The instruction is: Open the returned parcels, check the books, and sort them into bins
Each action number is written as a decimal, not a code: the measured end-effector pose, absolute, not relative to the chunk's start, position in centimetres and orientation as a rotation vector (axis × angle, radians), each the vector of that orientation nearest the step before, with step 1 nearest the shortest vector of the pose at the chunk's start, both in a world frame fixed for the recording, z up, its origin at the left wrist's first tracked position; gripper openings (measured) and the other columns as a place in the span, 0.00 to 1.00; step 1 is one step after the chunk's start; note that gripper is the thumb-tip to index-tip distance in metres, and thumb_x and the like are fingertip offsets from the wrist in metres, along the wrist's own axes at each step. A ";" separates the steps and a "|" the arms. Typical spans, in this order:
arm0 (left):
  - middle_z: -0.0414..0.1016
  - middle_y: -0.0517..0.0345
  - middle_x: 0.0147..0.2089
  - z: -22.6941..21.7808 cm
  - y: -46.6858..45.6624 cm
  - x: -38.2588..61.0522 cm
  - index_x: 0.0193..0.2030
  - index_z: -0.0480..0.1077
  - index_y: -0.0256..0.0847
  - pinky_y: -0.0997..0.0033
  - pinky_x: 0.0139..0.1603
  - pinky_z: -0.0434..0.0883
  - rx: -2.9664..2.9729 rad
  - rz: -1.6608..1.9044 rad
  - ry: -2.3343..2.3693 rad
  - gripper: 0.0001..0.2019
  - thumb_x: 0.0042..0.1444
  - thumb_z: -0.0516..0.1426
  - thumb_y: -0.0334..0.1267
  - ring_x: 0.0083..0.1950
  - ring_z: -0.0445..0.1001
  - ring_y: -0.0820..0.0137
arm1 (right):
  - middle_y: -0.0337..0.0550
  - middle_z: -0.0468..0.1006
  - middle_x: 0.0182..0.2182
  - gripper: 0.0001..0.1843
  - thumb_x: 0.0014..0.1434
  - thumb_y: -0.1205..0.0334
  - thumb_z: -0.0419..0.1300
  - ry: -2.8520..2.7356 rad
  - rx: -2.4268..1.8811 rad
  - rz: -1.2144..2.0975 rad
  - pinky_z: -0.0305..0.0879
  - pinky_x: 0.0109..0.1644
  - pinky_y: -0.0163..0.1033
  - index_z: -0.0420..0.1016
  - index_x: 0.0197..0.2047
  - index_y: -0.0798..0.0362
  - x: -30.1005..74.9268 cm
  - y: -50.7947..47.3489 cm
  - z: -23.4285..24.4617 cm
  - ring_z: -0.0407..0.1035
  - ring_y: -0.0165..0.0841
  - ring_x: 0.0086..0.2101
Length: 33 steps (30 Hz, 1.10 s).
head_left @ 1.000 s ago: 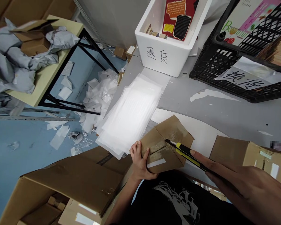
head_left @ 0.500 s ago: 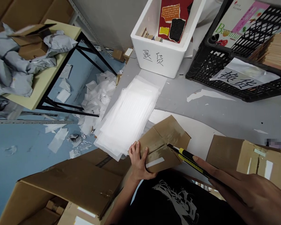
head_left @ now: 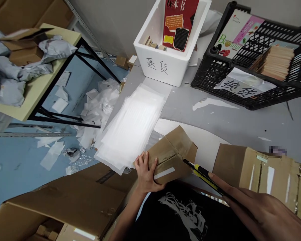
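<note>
The left hand (head_left: 145,172) is spread over one end of the small cardboard box (head_left: 165,147), fingers on top and thumb toward the near lower side; it holds the end farther from the blade, presumably to steady the box while keeping the fingers clear. The right hand (head_left: 268,204) is closed round the utility knife (head_left: 203,175), one finger laid along the handle, probably to guide it; the blade points at the opposite end of the box, by the seam, though whether it touches cannot be told. The box sits askew before the black shirt (head_left: 215,216), over the near part of the grey table (head_left: 240,125), likely so that both hands reach it easily; how much of it rests on the white sheet (head_left: 205,139) is hidden.

The white pouches (head_left: 135,120) lie in a loose stack beside the box, within reach of the left hand; a carton (head_left: 230,164) stands to the right, and a large carton (head_left: 72,197) gapes low on the left. Farther back are the white foam box (head_left: 174,73), with a red book (head_left: 175,20) leaning inside, and the black crate (head_left: 204,78); handwriting faces the worker on both, seemingly to keep their contents apart.
</note>
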State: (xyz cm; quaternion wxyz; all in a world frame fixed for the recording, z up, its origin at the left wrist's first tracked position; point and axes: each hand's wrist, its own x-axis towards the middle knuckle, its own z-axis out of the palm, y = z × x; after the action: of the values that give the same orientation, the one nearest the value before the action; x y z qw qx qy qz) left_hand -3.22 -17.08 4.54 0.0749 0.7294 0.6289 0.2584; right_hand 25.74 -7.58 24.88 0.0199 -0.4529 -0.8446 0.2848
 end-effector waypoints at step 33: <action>0.56 0.38 0.65 10.0 -6.3 10.6 0.67 0.54 0.45 0.53 0.51 0.67 1.752 0.025 1.957 0.26 0.63 0.46 0.45 0.57 0.65 0.51 | 0.47 0.81 0.41 0.27 0.66 0.61 0.44 -2.002 -2.051 0.753 0.69 0.37 0.37 0.52 0.67 0.51 24.5 -4.4 14.0 0.76 0.37 0.36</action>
State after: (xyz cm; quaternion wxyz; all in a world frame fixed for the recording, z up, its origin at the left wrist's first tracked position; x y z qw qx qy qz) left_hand 10.58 -6.34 10.00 0.2545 0.6450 0.7205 0.0093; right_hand 24.47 -4.39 14.04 0.0890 -0.6894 -0.6729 0.2531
